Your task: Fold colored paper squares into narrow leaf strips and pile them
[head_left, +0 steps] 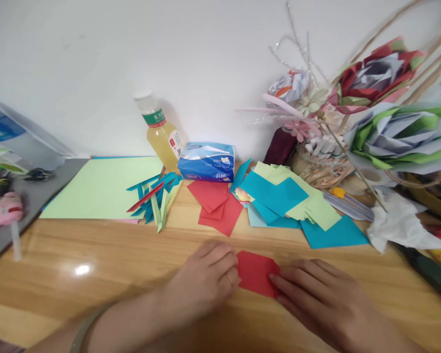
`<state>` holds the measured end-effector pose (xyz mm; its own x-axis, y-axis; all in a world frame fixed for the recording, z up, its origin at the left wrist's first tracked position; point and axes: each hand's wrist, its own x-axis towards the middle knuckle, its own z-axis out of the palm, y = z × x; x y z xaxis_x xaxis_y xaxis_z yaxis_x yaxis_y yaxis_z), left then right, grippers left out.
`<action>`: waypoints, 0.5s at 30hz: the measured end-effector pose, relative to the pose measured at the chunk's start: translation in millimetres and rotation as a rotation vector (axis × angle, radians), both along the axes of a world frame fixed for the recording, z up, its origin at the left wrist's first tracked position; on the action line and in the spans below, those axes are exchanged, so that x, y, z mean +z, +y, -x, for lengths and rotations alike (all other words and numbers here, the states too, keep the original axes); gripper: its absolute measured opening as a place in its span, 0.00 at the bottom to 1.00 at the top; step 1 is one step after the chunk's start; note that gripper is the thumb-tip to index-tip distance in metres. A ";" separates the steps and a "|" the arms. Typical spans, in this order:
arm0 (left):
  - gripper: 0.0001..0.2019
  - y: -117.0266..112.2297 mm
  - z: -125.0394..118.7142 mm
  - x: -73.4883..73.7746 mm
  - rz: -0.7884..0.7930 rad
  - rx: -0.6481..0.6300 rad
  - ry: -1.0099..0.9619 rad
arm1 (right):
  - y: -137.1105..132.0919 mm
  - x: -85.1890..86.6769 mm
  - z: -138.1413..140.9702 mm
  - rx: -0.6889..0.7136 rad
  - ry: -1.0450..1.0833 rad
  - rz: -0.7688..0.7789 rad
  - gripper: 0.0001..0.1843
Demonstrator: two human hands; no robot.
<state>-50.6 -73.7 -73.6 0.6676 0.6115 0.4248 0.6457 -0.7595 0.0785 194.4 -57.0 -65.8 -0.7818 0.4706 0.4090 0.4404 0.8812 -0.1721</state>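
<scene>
A small piece of red paper [257,272] lies on the wooden table between my two hands, its corners at the top and right looking folded in. My left hand [215,274], with a ring on one finger, has its fingers curled together at the paper's left edge. At the right edge, the fingertips of my right hand [319,291] press on the paper; its thumb is hidden. Just beyond lie loose red paper squares [218,208]. Left of those is a heap of folded blue, green and red paper strips [156,198].
Blue squares [279,193] and pale green squares [323,211] are piled to the right. A tissue pack [206,162] and a drink bottle [161,135] stand by the wall. Green sheets [103,186] and a pink glue gun [7,211] lie left. Paper flowers [400,135] lean in at right.
</scene>
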 end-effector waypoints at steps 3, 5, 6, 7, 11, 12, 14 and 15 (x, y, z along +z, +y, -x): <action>0.11 4.0 3.1 6.1 0.126 -0.058 0.002 | 4.8 -3.0 -8.8 0.017 -0.050 -0.030 0.13; 0.10 5.3 2.6 8.4 0.125 -0.062 -0.020 | 6.0 -3.7 -10.9 0.022 -0.043 -0.038 0.15; 0.09 5.4 1.8 8.8 0.110 -0.063 -0.029 | 6.1 -3.9 -10.5 0.019 -0.033 -0.038 0.14; 0.08 5.2 0.9 8.7 0.091 -0.069 -0.037 | 6.0 -4.1 -9.4 0.009 -0.023 -0.033 0.13; 0.06 3.6 -2.3 6.3 0.002 -0.079 -0.062 | 5.6 -5.0 -3.6 -0.048 -0.003 0.012 0.08; 0.06 3.5 -2.9 5.8 -0.007 -0.069 -0.079 | 5.8 -5.5 -2.9 -0.053 0.000 0.025 0.07; 0.07 3.5 -3.6 5.2 0.010 -0.036 -0.135 | 6.4 -6.9 -2.7 -0.053 0.009 0.045 0.05; 0.07 3.5 -3.8 5.1 0.034 -0.020 -0.171 | 6.8 -7.8 -2.9 -0.057 0.017 0.056 0.05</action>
